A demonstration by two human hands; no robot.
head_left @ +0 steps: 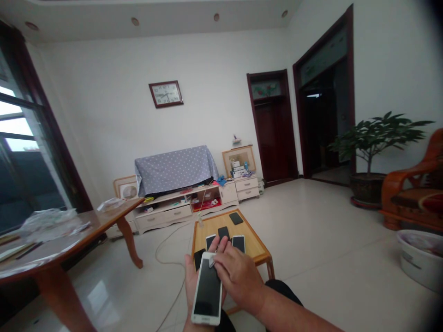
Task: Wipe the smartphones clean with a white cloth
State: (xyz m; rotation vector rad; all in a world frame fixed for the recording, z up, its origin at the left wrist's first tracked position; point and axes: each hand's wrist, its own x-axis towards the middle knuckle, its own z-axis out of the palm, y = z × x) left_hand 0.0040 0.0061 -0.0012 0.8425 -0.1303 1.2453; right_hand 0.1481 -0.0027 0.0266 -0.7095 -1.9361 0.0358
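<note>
A white smartphone (pixel 207 290) with a dark screen lies across my left hand (pixel 190 275), whose thumb runs along its left side. Between the fingertips of my right hand (pixel 240 275) is a small whitish piece (pixel 212 261), thin like a wipe or film, pressed against the upper screen. Its exact kind is too small to tell. Beyond my hands, several phones lie on a low wooden table (pixel 209 224): a black phone (pixel 236 218) at the far right, another dark phone (pixel 223 233) in the middle, and a white-edged phone (pixel 238 244) nearer me. My hands partly cover the others.
A larger brown table (pixel 104 226) with plastic bags (pixel 48 223) stands at the left. A cable (pixel 173 263) trails over the floor. Behind is a low cabinet (pixel 164 219) under a grey dotted cloth (pixel 176 170). To the right are a potted plant (pixel 368 180) and a white tub (pixel 420 263).
</note>
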